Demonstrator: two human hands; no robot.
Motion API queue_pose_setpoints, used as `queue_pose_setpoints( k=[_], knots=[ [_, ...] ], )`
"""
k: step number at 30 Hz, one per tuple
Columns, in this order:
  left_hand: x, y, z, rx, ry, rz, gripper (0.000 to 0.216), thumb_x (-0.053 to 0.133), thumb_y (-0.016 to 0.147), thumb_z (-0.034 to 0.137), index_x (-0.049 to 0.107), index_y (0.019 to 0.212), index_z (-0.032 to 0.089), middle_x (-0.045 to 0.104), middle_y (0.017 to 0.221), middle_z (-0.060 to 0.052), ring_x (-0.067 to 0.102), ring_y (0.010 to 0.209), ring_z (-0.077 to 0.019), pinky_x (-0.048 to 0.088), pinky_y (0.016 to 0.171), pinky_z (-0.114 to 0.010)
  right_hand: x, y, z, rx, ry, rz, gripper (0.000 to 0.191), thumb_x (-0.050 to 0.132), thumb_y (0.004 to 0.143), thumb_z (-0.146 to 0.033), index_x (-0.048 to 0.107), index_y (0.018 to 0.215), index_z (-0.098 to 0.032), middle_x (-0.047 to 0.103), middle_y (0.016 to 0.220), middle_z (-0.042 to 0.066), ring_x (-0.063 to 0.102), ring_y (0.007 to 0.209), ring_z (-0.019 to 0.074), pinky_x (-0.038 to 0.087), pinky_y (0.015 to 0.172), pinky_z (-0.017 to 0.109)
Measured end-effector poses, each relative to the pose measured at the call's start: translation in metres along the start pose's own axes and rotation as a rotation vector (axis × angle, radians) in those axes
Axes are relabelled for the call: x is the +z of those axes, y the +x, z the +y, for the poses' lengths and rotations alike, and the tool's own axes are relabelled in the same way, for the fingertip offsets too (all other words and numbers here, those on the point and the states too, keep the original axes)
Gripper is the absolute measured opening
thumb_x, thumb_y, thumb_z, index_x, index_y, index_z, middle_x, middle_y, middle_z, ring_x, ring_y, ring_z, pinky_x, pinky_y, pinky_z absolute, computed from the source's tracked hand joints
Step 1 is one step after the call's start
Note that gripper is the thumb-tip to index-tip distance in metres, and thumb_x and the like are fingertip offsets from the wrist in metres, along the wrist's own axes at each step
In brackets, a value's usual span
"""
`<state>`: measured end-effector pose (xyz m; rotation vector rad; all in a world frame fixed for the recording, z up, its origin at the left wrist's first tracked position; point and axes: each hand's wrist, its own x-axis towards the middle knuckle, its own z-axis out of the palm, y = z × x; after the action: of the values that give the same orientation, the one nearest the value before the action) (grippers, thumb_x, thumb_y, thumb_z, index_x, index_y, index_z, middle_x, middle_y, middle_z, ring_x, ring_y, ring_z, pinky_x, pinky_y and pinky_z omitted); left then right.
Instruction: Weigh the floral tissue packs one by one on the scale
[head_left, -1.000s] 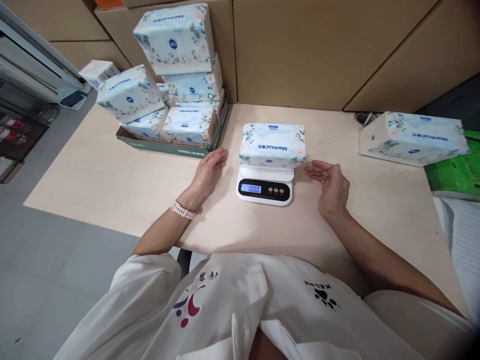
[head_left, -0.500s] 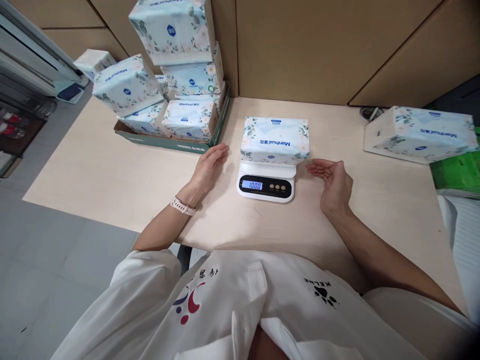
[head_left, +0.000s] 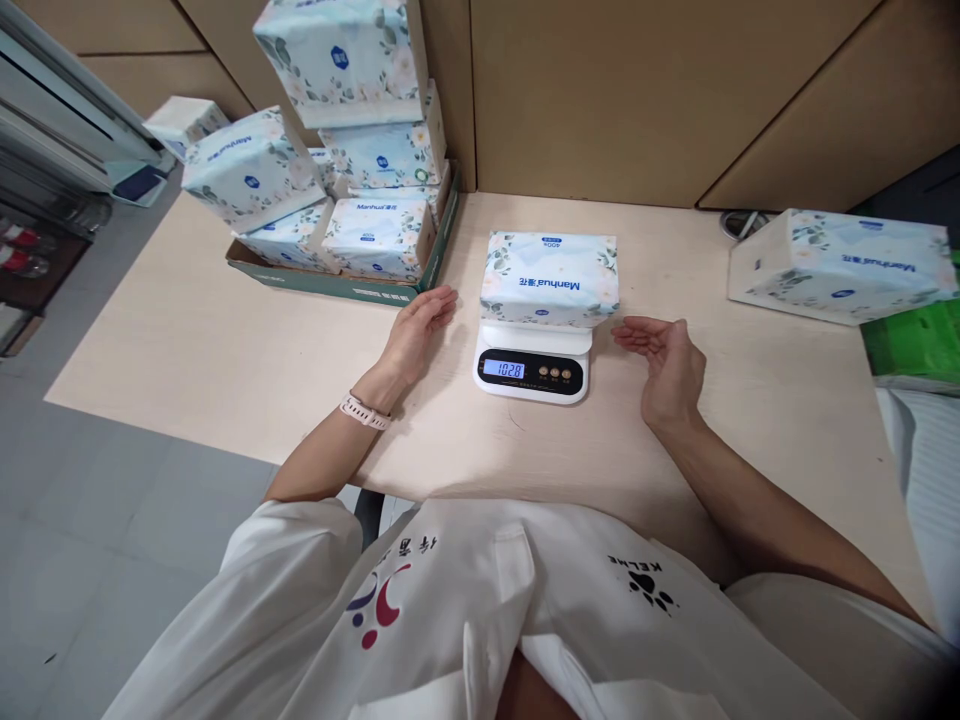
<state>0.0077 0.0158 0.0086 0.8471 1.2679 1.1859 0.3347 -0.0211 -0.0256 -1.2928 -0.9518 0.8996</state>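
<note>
While the pack [head_left: 550,278] sits on the scale [head_left: 532,370], it is flanked by both grips and touched by neither. The left grip [head_left: 416,335] is laid flat on the bench [head_left: 225,350], fingers loosely spread and nothing held, with the pack just to its right. The right grip [head_left: 667,365] is rested on its edge, palm turned inward, wide and empty, with the pack just to its left. The pack is seen as a soft rectangular block wrapped in glossy film, printed with pale blue flowers. The scale is made of smooth white plastic, with a lit blue display. Beyond the left grip, more packs [head_left: 379,235] are stacked in a green tray [head_left: 330,285].
</note>
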Motion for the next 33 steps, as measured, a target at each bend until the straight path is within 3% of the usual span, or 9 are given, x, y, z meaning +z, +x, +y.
queue_pose_setpoints(
  k=[12, 33],
  knots=[
    [-0.0008, 0.0006, -0.0008, 0.012, 0.003, -0.01, 0.021, 0.067, 0.095, 0.026, 0.077, 0.112, 0.019, 0.075, 0.139, -0.011, 0.068, 0.137, -0.0261, 0.044, 0.132, -0.047, -0.0004, 0.0002, 0.0007, 0.008, -0.006, -0.017, 0.062, 0.049, 0.1, -0.075, 0.082, 0.097, -0.023, 0.079, 0.089, 0.006, 0.075, 0.09, 0.0235, 0.059, 0.093, 0.044],
    [-0.0007, 0.0, -0.0005, 0.023, 0.004, -0.011, 0.021, 0.067, 0.095, 0.027, 0.077, 0.112, 0.019, 0.076, 0.138, -0.012, 0.069, 0.135, -0.0256, 0.045, 0.13, -0.046, -0.001, 0.0011, 0.0027, -0.025, -0.01, -0.014, 0.057, 0.052, 0.099, -0.076, 0.083, 0.094, -0.028, 0.082, 0.093, 0.009, 0.077, 0.091, 0.0292, 0.062, 0.096, 0.056]
  ],
)
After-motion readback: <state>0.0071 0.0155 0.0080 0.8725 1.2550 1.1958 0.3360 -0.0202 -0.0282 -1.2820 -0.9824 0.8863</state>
